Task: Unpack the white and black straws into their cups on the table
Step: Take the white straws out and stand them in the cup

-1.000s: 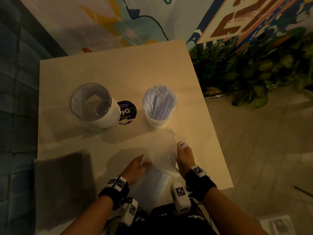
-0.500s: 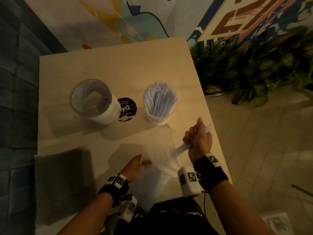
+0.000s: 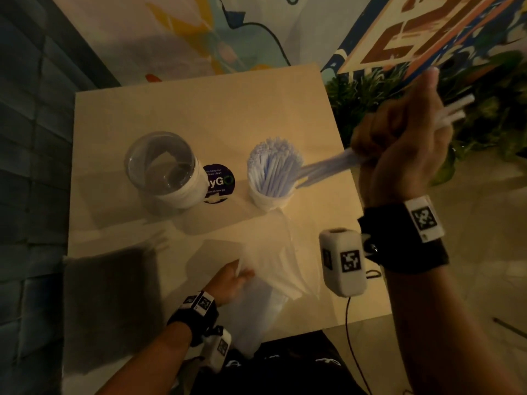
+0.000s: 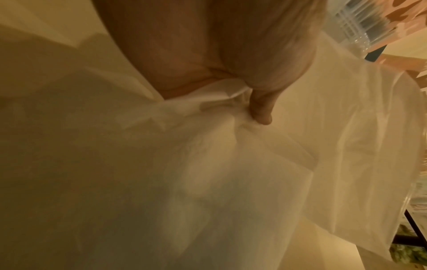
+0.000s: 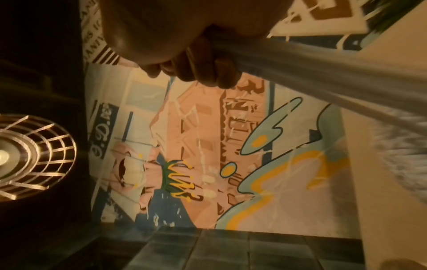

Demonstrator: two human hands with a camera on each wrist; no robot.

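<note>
My right hand (image 3: pixel 399 143) is raised at the table's right side and grips a bundle of white straws (image 3: pixel 328 166). The bundle's lower ends reach toward the white cup (image 3: pixel 271 201), which is packed with white straws (image 3: pixel 273 163). In the right wrist view my fingers (image 5: pixel 208 73) curl round the straw bundle (image 5: pixel 323 76). My left hand (image 3: pixel 231 280) pinches the edge of the translucent white plastic bag (image 3: pixel 273 260) lying at the table's near edge; its thumb (image 4: pixel 261 111) presses the bag's film (image 4: pixel 231 164). A clear, empty cup (image 3: pixel 165 172) stands on the left.
A dark plastic packet (image 3: pixel 111 309) lies at the table's near left corner. A round purple sticker (image 3: pixel 219 182) sits between the cups. Green plants (image 3: pixel 470 124) stand right of the table (image 3: pixel 199 109), with a painted wall behind. A ceiling lamp (image 5: pixel 27 157) shows in the right wrist view.
My right hand drew a bundle of white straws out of the bag and lifted it up and to the right, toward the white cup. My left hand kept hold of the bag.
</note>
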